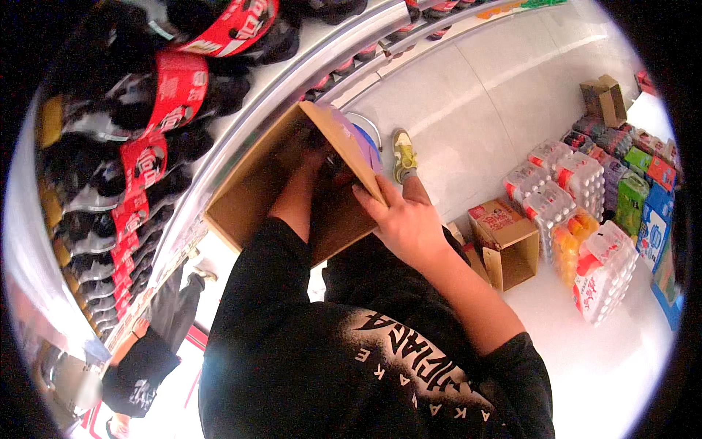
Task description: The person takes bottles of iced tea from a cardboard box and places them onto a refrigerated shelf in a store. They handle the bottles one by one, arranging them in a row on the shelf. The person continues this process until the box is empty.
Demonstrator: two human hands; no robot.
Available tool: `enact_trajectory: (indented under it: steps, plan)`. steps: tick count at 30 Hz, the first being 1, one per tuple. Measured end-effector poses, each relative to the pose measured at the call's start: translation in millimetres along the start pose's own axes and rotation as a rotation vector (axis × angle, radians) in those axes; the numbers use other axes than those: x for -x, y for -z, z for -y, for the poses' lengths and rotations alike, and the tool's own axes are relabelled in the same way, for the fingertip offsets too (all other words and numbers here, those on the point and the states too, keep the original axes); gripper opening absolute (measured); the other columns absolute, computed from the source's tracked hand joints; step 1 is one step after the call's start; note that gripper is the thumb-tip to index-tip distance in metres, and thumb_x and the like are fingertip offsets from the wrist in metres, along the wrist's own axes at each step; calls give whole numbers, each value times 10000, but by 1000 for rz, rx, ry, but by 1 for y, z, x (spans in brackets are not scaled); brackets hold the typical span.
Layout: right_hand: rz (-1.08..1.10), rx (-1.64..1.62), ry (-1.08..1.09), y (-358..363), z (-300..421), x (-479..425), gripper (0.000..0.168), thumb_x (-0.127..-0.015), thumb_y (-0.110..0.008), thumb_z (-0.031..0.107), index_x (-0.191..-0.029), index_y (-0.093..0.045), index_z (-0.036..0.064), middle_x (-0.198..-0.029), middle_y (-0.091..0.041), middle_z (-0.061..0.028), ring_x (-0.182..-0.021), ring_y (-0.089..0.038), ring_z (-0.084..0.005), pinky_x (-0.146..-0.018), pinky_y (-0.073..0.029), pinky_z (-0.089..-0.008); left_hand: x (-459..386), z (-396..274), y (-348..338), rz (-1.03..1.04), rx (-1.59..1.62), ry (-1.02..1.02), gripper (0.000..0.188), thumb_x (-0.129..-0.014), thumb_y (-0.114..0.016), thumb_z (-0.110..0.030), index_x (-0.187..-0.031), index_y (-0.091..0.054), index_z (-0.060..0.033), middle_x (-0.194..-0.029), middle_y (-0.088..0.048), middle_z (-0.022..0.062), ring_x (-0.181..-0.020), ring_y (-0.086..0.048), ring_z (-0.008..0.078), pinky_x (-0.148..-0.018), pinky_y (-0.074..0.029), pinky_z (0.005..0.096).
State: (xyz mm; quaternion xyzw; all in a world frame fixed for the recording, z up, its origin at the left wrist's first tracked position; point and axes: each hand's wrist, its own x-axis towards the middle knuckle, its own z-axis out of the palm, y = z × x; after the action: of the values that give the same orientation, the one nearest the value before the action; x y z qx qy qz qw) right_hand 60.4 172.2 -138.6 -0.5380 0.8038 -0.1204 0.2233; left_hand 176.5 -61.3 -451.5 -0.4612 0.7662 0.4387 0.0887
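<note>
A deep cardboard box (233, 211) is held tilted before me against the front edge of a shelf, its mouth turned towards me. My right hand (403, 222) grips the wall of the box nearest it, thumb on the inner side. My left forearm reaches into the box, and my left hand (315, 156) is in deep shadow there. Next to that hand are dark objects, perhaps bottles; whether my fingers hold one is hidden. Along the shelf, to the left, stand rows of dark soda bottles (145, 159) with red labels.
A white-and-blue round object (364, 131) stands on the floor behind the box. At right are an open carton (507, 247), shrink-wrapped bottle packs (548, 203), orange-coloured bottles (573, 233) and another open carton (606, 101). Another person (145, 362) stands at lower left by the shelf.
</note>
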Motion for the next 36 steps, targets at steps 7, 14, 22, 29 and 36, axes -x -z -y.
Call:
enact_trajectory:
  steps: [7, 14, 22, 29, 36]
  plan:
    - [121, 28, -25, 4, 4, 2, 778, -778, -791, 313, -1481, -462, 266, -1406, -572, -117, -845, -738, -348, -751, -622, -444, 63, -34, 38, -101, -224, 160, 1138, -681, -899, -475, -1521, -299, 4, -1405, -540, 301, -1277, -558, 459, -1068, -479, 486]
    - [131, 19, -8, 3, 5, -1, 784, -830, -761, 352, -1519, -401, 249, -1431, -552, -163, -873, -732, -381, -761, -615, -485, 233, -168, 189, -186, -156, -154, 978, -682, -908, -363, -1465, -381, -109, -1356, -524, 264, -1211, -587, 469, -1001, -507, 508]
    - [236, 91, 62, 13, 1, -4, 862, -841, -762, 436, -1555, -339, 205, -1450, -486, -214, -1045, -692, -398, -849, -592, -507, 371, -234, 277, -529, 441, -457, 983, -662, -955, -195, -1441, -396, 24, -1338, -558, 133, -1250, -555, 243, -1082, -438, 391]
    - [484, -22, 158, 39, -6, -14, 927, -820, -781, 468, -1559, -299, 183, -1487, -413, -293, -1232, -588, -452, -987, -533, -517, 400, -334, 344, -575, 1068, -632, 911, -764, -882, -289, -1465, -369, -16, -1250, -598, 105, -1141, -608, 195, -1017, -487, 363]
    - [453, -151, 417, 72, -37, -40, 803, -857, -746, 497, -1504, -450, 124, -1509, -421, -287, -1235, -581, -457, -993, -526, -485, 350, -401, 408, -788, 926, -711, 759, -833, -847, -228, -1404, -399, -3, -1192, -623, 104, -1010, -658, 173, -795, -571, 321]
